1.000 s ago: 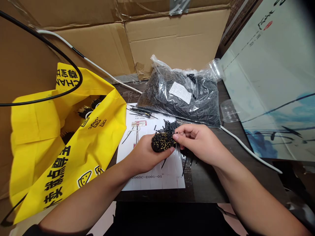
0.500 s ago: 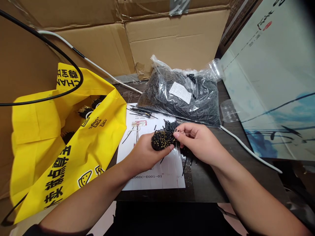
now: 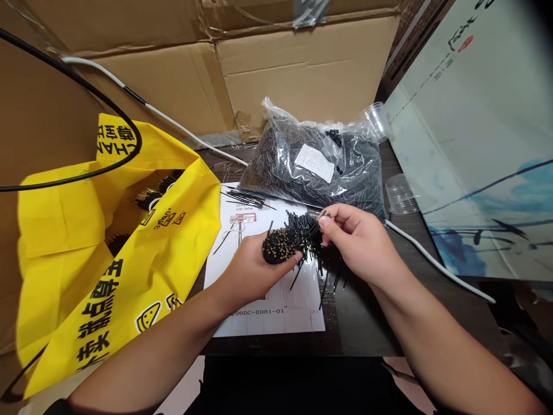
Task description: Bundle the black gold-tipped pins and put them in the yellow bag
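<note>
Gripping a fat bundle of black pins in the left hand, fingers curled tight around it so the gold-tipped ends face up toward the camera. The bundle sits right at the top of that fist, thumb side, sticking out to the right.

Right hand is just beside it, thumb and forefinger pinched together on a thin black pin that slants down toward the bundle's far end. The other fingers are loosely curled. Can't quite tell if that pin is touching the bundle or just next to it, it's too small.

Both hands hover over a white printed sheet on the dark table, and there's a scatter of loose pins lying right under and behind the right hand.

Other stuff around: a clear plastic bag of black tubes just behind the hands, a yellow tote bag off to the left with more bundles showing inside, cardboard boxes along the back, and a white cable running past the right wrist.
</note>
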### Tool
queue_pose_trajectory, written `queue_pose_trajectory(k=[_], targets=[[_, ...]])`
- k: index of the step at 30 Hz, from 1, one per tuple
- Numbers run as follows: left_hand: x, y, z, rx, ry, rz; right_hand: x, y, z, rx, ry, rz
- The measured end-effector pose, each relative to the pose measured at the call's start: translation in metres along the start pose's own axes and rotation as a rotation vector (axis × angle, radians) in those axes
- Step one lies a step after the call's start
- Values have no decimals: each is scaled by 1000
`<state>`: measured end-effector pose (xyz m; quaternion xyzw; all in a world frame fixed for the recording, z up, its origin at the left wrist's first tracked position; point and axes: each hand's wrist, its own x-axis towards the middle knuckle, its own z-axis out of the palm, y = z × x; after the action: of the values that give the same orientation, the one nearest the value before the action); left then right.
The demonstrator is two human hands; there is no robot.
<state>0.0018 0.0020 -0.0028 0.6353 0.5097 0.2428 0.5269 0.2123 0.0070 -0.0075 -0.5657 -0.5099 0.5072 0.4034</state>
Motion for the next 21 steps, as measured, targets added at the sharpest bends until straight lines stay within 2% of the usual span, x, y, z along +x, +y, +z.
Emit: queue_pose_trajectory(k=[5, 8, 11, 14, 16, 21], targets=[[0, 1, -3, -95, 45, -29, 4, 0, -14, 15, 111, -40], [1, 1, -5, -166, 80, -66, 4, -1, -23, 53, 122, -34], [4, 0, -5, -375, 46, -139, 0, -7, -20, 93, 8, -10], [5, 0, -2, -618, -13, -223, -5, -19, -7, 102, -177, 62], [4, 0, 1, -695, -51, -270, -8, -28, 4, 84, -275, 106], [2, -1, 5, -843, -57, -306, -6, -41, 17, 13, -367, 74]])
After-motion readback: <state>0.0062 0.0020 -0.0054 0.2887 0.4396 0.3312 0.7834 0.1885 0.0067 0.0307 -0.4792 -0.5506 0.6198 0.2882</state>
